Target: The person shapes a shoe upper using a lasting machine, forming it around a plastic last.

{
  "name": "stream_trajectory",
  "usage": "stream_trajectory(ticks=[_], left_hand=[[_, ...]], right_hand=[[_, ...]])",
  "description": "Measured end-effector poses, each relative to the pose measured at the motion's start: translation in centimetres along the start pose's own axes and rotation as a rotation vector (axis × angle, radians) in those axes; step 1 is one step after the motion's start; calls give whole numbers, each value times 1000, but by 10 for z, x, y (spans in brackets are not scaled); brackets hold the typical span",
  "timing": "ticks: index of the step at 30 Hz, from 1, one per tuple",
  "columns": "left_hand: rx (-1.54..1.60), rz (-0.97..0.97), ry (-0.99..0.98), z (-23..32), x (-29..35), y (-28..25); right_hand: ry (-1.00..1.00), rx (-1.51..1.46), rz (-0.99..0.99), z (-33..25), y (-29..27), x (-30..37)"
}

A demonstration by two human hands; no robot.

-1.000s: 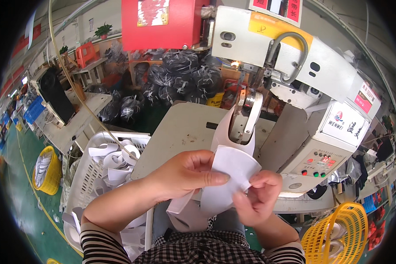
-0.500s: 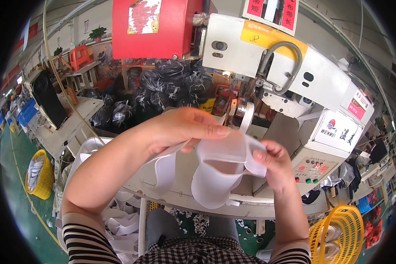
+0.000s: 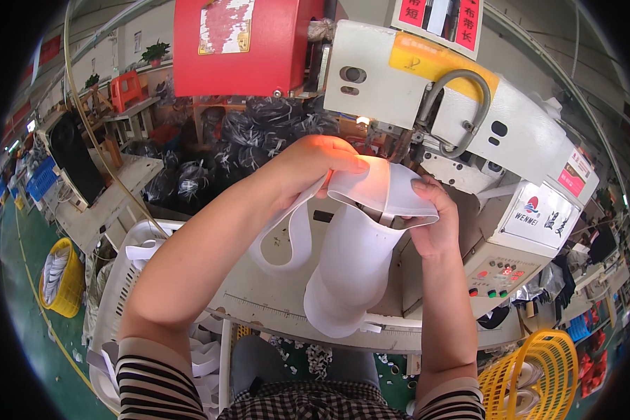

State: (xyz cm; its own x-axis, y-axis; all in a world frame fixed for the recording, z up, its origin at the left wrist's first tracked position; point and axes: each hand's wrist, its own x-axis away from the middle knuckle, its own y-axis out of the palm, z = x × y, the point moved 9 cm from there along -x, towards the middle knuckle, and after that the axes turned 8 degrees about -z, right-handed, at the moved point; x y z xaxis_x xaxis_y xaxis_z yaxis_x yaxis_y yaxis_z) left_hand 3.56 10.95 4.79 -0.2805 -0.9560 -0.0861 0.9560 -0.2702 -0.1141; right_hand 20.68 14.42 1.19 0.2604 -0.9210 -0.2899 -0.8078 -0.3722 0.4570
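My left hand (image 3: 320, 159) and my right hand (image 3: 437, 218) hold a pliable white shaped piece (image 3: 360, 183) stretched between them, under the white machine's head (image 3: 399, 136). A seam runs down its middle, and the thumbs press on its two sides. A broad white panel (image 3: 350, 276) with a rounded lower end hangs below over the worktable; I cannot tell whether it is part of the same piece. From below my left hand a white strip (image 3: 297, 245) hangs in a loop. The fingertips behind the piece are hidden. Lamp light glows orange on my left hand.
A red box (image 3: 241, 52) sits beside the machine arm. The machine's control panel (image 3: 498, 274) stands right of my right forearm. A white crate (image 3: 129, 280) with white pieces is at left; a yellow basket (image 3: 539, 371) stands lower right. Black bags (image 3: 269, 126) fill the background.
Both hands have moved up and away from me, closer to the machine's head. The piece between them now lies spread with its seam facing up, and the strip hangs in a clearer loop.
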Motion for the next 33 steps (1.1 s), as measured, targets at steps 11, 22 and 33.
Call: stream_trajectory(ticks=[11, 22, 33], left_hand=[[283, -240, -140, -47, -26, 5], [285, -136, -8, -44, -19, 0], [325, -189, -51, -49, -25, 5]], right_hand=[[170, -279, -312, 34, 1, -14], [128, -154, -191, 28, -15, -17], [114, -191, -201, 32, -14, -19]])
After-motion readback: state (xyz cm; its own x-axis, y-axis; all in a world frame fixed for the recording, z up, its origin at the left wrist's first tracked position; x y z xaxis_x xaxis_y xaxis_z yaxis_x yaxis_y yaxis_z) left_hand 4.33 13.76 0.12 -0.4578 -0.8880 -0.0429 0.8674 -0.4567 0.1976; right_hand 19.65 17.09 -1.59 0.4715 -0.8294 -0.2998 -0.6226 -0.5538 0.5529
